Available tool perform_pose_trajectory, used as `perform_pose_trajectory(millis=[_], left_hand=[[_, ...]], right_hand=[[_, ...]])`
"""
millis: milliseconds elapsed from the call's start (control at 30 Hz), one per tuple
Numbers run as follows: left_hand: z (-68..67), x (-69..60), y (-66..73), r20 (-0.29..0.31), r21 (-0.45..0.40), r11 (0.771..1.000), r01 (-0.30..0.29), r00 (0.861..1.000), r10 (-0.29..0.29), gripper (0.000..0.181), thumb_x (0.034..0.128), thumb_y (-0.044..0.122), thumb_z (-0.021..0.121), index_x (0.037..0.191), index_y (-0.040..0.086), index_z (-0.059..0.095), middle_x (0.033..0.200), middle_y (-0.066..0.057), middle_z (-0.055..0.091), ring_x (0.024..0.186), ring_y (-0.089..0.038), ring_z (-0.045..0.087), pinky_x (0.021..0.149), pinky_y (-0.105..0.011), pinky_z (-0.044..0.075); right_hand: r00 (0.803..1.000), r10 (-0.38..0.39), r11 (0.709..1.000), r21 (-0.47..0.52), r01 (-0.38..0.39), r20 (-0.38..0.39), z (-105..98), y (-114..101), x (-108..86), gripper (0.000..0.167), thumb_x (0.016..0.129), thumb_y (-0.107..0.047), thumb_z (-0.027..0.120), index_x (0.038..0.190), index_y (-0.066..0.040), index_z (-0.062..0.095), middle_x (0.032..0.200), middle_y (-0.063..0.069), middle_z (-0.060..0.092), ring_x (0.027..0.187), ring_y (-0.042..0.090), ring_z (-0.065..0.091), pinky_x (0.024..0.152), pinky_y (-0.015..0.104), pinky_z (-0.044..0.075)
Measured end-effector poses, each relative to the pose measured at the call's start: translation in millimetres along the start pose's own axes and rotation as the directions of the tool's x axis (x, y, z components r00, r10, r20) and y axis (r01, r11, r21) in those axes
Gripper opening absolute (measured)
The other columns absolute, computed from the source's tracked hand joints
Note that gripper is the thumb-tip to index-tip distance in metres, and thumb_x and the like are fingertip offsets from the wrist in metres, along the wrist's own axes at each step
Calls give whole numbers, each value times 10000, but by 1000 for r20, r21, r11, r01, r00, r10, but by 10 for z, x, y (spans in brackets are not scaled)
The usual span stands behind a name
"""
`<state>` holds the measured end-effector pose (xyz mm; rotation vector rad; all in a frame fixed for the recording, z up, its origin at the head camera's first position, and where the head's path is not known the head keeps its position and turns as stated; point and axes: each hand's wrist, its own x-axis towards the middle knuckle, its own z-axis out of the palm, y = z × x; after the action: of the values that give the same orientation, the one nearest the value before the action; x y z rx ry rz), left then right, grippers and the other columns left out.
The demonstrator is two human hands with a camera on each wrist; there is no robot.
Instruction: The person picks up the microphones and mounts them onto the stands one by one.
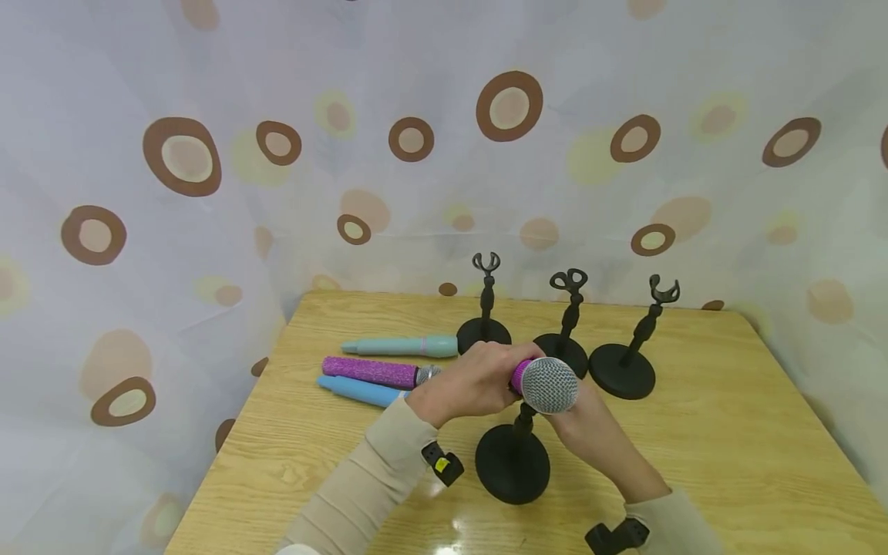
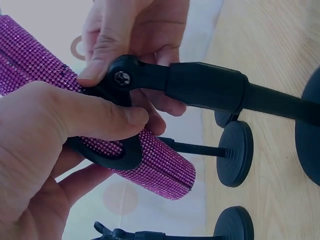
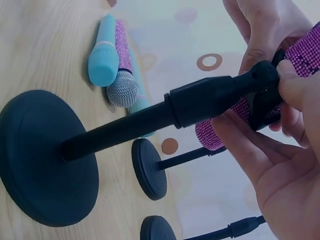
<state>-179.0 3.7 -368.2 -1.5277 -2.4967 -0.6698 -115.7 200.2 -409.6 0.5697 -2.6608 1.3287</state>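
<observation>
A microphone with a silver mesh head (image 1: pixel 549 385) and pink rhinestone handle (image 2: pixel 167 172) lies tilted in the black clip (image 2: pixel 132 155) of a microphone stand (image 1: pixel 512 464). My left hand (image 2: pixel 45 135) grips the handle, its thumb lying across the clip. From the other side, my right hand (image 3: pixel 290 160) pinches the clip and handle near the pivot, fingers curled beneath. The stand's round base is on the table, in front of the other stands. Fingers partly hide where clip and handle meet.
Behind stand three more black stands, a left one (image 1: pixel 484 331), a middle one (image 1: pixel 563 351) and a right one (image 1: pixel 622 371), with bare clips. To the left lie a teal microphone (image 1: pixel 402 347), a purple glittery microphone (image 1: pixel 371 371) and a blue one (image 1: pixel 361 391) on the wooden table (image 1: pixel 270 470).
</observation>
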Motion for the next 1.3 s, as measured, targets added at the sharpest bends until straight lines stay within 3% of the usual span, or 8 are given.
perform_pose_trajectory(millis=[167,300,467,667,1033,1300], left_hand=[[8,8,8,-1,-27,1000,10,1000,-10,427,825,110,796,1202,158,602,1074,50,725,929,-62,679,889,-184,539],[13,19,11,13,-32,999,17,1000,-16,439,818,100,803,1207,163,610,1085,56,722,939,-64,679,905,-187,536],[41,-21,18,59,-96,991,98,994,-92,497,847,101,782,1275,183,543,1173,51,674,1035,-66,634,964,-201,511],[128,-85,23,27,-99,986,132,991,-130,520,877,102,745,1326,134,486,1270,-11,616,1189,-120,587,1069,-238,459],[158,-70,5,-48,-36,997,74,996,-76,452,852,5,740,1243,151,566,1139,32,685,1027,-79,647,971,-214,519],[208,-55,30,-63,-40,989,139,988,-142,426,858,-6,720,1228,132,561,1110,9,690,963,-84,639,905,-202,536]], right_hand=[[1000,13,998,55,-14,20,-1,3,2,292,977,-149,624,1247,-54,568,1129,68,647,952,104,600,850,224,543],[998,45,990,135,-52,54,18,25,3,276,984,-151,613,1225,-27,561,1107,114,642,930,96,638,816,221,565],[994,71,965,248,-90,84,67,43,20,287,993,-150,597,1226,9,541,1117,183,611,923,131,655,764,251,595],[986,84,940,316,-126,142,81,40,4,374,1011,-183,567,1310,22,476,1185,217,611,991,176,682,820,281,596],[986,70,943,313,-115,152,78,69,6,348,1024,-195,548,1310,-14,464,1168,207,621,976,157,690,841,283,594],[992,76,932,347,-106,98,132,96,-4,295,1034,-179,527,1265,2,498,1162,210,608,971,124,680,808,285,600]])
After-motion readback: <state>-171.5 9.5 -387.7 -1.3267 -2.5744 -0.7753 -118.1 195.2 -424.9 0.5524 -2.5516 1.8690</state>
